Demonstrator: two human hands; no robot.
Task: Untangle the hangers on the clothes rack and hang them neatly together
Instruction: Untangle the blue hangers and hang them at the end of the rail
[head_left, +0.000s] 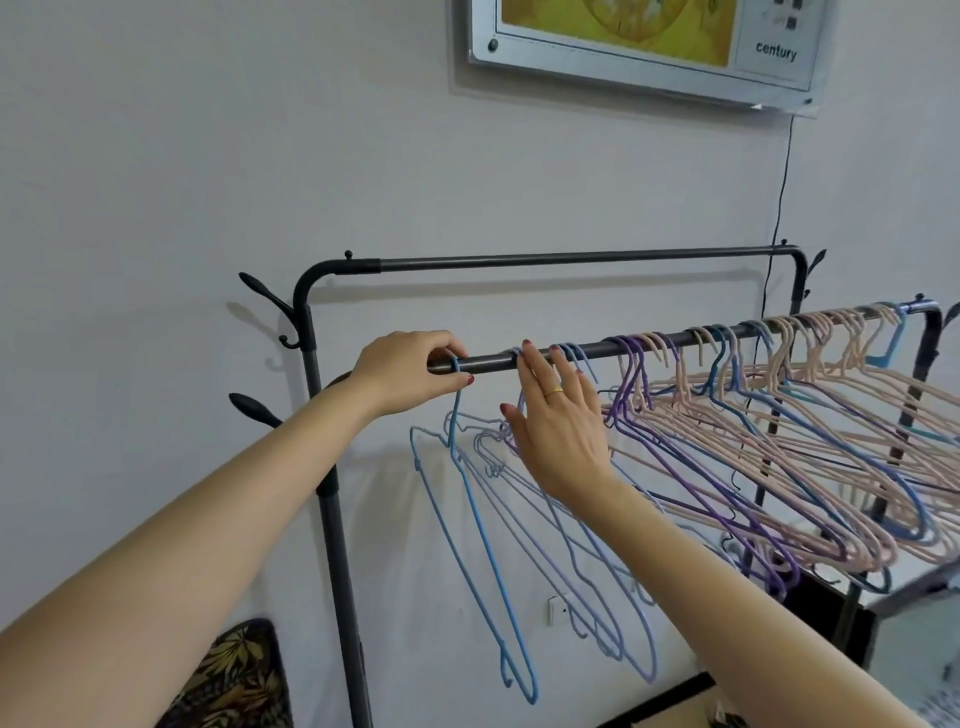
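A dark metal clothes rack has a near rail (597, 349) running from centre to upper right. A blue wire hanger (470, 519) hangs alone at the rail's left end, and my left hand (410, 371) pinches its hook on the rail. My right hand (558, 423), wearing a gold ring, lies with spread fingers against several light blue hangers (597, 582) just right of it. Further right hang purple hangers (691, 467) and a dense bunch of pink and blue hangers (831, 415), overlapping and splayed at different angles.
A second, higher rail (571, 256) runs behind, close to the white wall. Black coat hooks (270, 301) stick out of the rack's left post. A framed picture (644, 47) hangs above, with a cable running down. A patterned cushion (234, 680) sits at the lower left.
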